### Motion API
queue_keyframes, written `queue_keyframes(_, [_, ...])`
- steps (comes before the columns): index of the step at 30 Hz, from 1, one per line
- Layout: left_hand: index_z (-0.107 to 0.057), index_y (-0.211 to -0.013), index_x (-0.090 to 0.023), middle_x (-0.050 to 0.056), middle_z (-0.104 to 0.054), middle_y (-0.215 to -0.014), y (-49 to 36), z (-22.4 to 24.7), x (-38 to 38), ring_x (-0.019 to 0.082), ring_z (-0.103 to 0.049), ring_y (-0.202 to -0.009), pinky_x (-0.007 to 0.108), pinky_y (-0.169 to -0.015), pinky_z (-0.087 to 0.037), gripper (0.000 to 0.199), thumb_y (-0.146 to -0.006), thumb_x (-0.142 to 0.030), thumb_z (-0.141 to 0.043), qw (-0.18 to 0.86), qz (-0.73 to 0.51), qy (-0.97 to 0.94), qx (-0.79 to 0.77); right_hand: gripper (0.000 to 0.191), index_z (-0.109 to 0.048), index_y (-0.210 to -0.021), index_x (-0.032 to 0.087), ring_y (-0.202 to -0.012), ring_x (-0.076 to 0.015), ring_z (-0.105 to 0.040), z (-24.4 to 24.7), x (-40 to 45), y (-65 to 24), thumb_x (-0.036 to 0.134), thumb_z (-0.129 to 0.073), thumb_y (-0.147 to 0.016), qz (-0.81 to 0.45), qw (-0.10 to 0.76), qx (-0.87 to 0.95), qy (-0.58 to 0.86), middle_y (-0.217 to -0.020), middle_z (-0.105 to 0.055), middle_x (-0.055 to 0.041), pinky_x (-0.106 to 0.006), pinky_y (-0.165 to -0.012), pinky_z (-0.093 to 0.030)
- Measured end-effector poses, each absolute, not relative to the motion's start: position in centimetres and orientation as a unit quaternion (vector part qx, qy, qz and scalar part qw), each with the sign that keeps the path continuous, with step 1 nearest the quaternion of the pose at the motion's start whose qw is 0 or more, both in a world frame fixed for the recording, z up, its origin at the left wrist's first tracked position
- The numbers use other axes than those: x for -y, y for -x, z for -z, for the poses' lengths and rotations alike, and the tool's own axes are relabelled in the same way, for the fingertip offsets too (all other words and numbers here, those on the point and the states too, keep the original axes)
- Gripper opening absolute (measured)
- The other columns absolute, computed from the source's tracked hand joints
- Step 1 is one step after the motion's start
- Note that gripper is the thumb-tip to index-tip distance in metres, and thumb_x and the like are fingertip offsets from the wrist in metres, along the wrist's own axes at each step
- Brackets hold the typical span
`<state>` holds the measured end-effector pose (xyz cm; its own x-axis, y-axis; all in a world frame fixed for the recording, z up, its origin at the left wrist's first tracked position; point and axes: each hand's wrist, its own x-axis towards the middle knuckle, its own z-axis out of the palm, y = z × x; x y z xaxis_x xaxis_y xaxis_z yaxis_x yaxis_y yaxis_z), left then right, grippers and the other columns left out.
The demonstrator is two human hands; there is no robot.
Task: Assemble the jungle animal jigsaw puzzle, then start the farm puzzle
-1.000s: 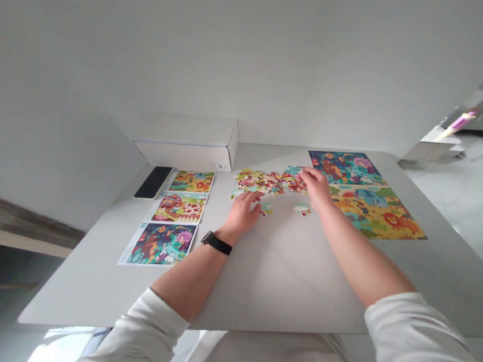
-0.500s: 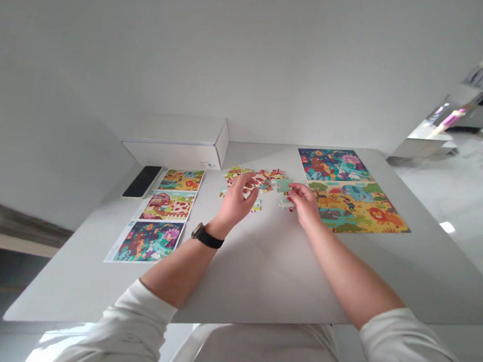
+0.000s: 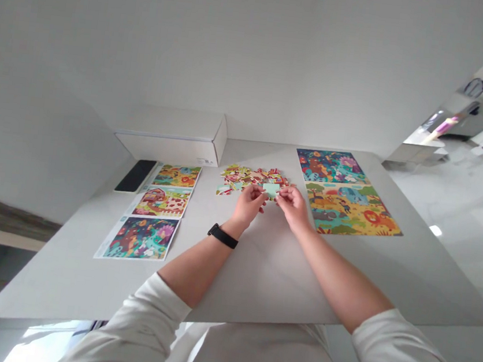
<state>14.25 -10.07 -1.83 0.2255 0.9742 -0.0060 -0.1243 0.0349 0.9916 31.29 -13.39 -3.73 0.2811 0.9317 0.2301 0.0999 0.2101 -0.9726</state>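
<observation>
Between my two hands is a pale green puzzle piece point(image 3: 271, 189), pinched at its left edge by my left hand point(image 3: 248, 203) and at its right edge by my right hand point(image 3: 295, 206). Whether it is one piece or a few joined ones I cannot tell. Just beyond my fingers lies a heap of loose puzzle pieces point(image 3: 242, 176), mostly red, cream and green. My fingertips partly cover the near side of the heap. A black watch band circles my left wrist.
Two finished-looking picture puzzles point(image 3: 352, 208) lie joined at the right. At the left are a printed sheet point(image 3: 146, 211) with three colourful pictures and a black phone point(image 3: 136, 176). A white box point(image 3: 167, 146) stands at the back left against the wall.
My left hand has come down and right from over the heap and now grips the green piece's left side. My right hand has carried that piece slightly left.
</observation>
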Motion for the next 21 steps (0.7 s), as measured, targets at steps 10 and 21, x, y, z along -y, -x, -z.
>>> queue_keyframes(10, [-0.061, -0.11, -0.022, 0.002, -0.077, -0.088, -14.1, 2.7, 9.9, 0.014, -0.069, -0.069, 0.02, -0.052, -0.051, 0.021, -0.099, -0.036, -0.073, 0.584, -0.44, -0.554, -0.399, 0.051, -0.063, -0.102, 0.029, -0.078, -0.0207, -0.07, 3.7, 13.5, -32.2, 0.067, -0.085, -0.077, -0.352, 0.593, 0.483, 0.539, -0.083, -0.072, 0.002, -0.035, -0.076, -0.058])
queue_keyframes(21, [-0.065, -0.133, -0.022, 0.016, -0.068, -0.147, -11.4, 0.7, 9.1, 0.033, -0.06, -0.145, 0.053, -0.121, -0.051, 0.043, -0.092, -0.017, -0.078, 0.172, -0.402, -0.848, -0.3, 0.044, -0.065, -0.107, 0.029, -0.07, -0.0198, -0.065, 3.5, 13.6, -32.3, 0.061, -0.081, -0.081, -0.343, 0.582, 0.498, 0.544, -0.075, -0.066, 0.0044, -0.032, -0.067, -0.051])
